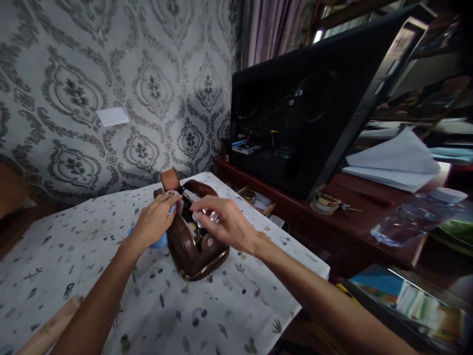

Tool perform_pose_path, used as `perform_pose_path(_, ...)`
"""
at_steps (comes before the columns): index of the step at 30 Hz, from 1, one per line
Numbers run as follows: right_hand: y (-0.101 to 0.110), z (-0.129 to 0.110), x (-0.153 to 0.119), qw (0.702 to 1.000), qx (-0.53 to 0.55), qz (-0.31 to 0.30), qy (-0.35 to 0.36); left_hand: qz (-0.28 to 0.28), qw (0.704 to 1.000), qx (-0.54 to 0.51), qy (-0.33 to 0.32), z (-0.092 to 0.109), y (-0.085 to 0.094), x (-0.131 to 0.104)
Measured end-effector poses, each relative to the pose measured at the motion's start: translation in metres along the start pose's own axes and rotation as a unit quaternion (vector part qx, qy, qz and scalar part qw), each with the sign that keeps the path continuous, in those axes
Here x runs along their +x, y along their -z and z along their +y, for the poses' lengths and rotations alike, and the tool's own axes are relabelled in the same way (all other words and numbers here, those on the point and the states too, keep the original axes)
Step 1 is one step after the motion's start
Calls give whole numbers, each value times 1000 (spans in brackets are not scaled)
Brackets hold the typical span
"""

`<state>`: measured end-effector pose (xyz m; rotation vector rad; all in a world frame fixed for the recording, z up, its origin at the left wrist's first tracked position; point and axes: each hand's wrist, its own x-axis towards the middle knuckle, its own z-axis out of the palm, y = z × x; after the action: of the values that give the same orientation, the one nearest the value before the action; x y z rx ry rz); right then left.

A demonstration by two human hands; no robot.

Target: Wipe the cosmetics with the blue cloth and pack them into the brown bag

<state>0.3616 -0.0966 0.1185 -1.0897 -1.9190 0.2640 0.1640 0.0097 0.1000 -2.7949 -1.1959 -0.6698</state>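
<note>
A brown leather bag [185, 249] with a gold zipper stands unzipped on the patterned cloth. My left hand [157, 217] is closed over the bag's left rim, its fingertips at the opening. Something blue [160, 240], perhaps a cloth, shows beneath that hand and beside the bag. Over the opening, my right hand [227, 222] has its fingers pinched together. Small shiny silvery items [207, 219] show at those fingers, too blurred to name. A brown strap [170, 179] rises at the bag's far end. Most of what lies inside is hidden by my hands.
The bag rests on a white cloth with small prints [199, 318]. A wooden stick [51, 328] lies at the front left. To the right, a black computer case [288, 113], tape roll [325, 203], papers [395, 162] and plastic bottle [417, 217] stand on dark red furniture.
</note>
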Motion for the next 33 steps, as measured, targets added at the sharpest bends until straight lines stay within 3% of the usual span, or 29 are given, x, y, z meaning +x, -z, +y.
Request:
perform_pose_path(5, -49, -13, -39, 982, 36, -109, 148, 203, 975, -81, 35, -3, -9, -26)
perform_pose_path(7, -69, -13, -50, 975, 19, -145, 169, 246, 963, -96, 61, -6, -13, -47)
perform_pose_path(13, -110, -6, -65, 958, -15, -218, 188, 127, 980, -68, 135, -17, -22, -137)
perform_pose_path(20, -145, -5, -69, 945, 0, -284, 162, 67, 966, 132, 210, -35, -13, -219)
perform_pose_path(27, -169, -13, -60, 944, 64, -305, 107, -13, 909, 223, 351, -73, 7, -264)
perform_pose_path(33, -189, -8, -60, 949, 160, -272, 6, -32, 916, 193, 349, -81, 2, -266)
